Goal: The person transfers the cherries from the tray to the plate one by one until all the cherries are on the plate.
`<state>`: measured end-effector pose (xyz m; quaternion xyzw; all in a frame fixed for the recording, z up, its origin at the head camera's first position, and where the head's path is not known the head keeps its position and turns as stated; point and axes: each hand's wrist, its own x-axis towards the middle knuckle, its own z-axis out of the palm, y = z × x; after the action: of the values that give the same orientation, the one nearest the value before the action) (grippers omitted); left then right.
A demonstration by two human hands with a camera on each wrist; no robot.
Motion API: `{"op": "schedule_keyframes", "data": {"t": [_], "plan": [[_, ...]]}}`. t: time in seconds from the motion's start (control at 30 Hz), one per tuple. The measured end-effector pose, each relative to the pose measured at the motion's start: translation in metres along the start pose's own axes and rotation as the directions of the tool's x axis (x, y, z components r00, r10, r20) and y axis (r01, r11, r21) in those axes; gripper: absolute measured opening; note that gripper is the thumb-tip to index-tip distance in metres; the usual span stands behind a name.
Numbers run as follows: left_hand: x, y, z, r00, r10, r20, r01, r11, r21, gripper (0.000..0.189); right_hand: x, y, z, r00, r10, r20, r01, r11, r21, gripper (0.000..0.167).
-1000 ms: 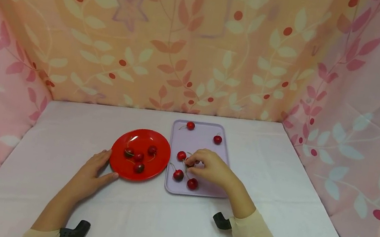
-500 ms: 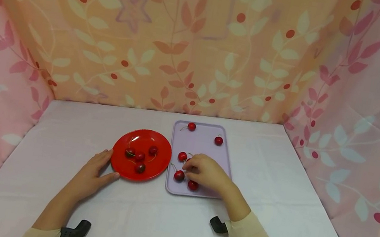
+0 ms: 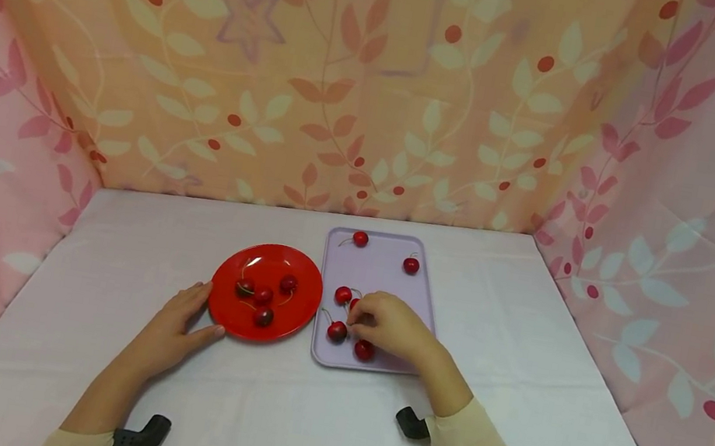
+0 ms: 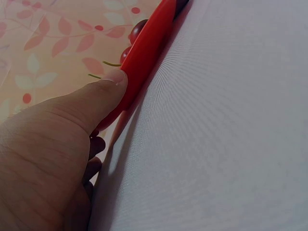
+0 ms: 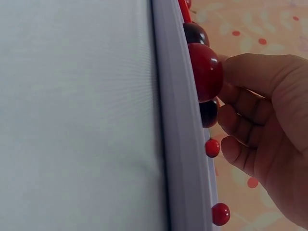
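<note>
My left hand (image 3: 173, 322) rests at the near left edge of a red plate (image 3: 230, 265), its thumb (image 4: 103, 94) touching the rim. Several dark red cherries (image 3: 262, 316) with stems lie on the plate. Over the lilac tray (image 3: 384, 275) my right hand (image 3: 393, 328) is lowered, thumb and forefinger close together among several cherries. One cherry (image 3: 364, 350) sits just below the fingertips, and another (image 3: 337, 332) lies to their left. In the right wrist view, a large near cherry (image 5: 206, 72) hides the thumb tip, so a pinched stem cannot be made out.
Near the tray's far end lie two more cherries, one at the left (image 3: 360, 238) and one at the right (image 3: 410, 265). Plate and tray stand side by side on a white-covered table (image 3: 269, 413). Patterned cloth (image 3: 378, 100) encloses the back and both sides.
My right hand has shifted slightly toward me and its fingers have moved off the cherry they covered, which now shows partly behind them. The left hand and the plate stay put.
</note>
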<state>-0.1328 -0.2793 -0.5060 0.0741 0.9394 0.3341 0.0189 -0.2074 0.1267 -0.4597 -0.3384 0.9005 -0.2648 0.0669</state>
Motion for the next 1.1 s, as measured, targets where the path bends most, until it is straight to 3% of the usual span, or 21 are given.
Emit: {"op": "schedule_keyframes", "data": {"t": [0.73,1.1], "plan": [[0.0,-0.002,0.002,1.0,-0.003,-0.004,0.003,1.0,0.003,0.097,-0.009,-0.005,-0.025,0.997,0.057,-0.047,-0.048,0.984,0.172,0.011],[0.0,0.0,0.001,1.0,0.012,-0.013,-0.012,1.0,-0.001,0.096,-0.01,-0.003,-0.034,0.996,0.034,-0.086,-0.019,0.985,0.17,0.01]]}}
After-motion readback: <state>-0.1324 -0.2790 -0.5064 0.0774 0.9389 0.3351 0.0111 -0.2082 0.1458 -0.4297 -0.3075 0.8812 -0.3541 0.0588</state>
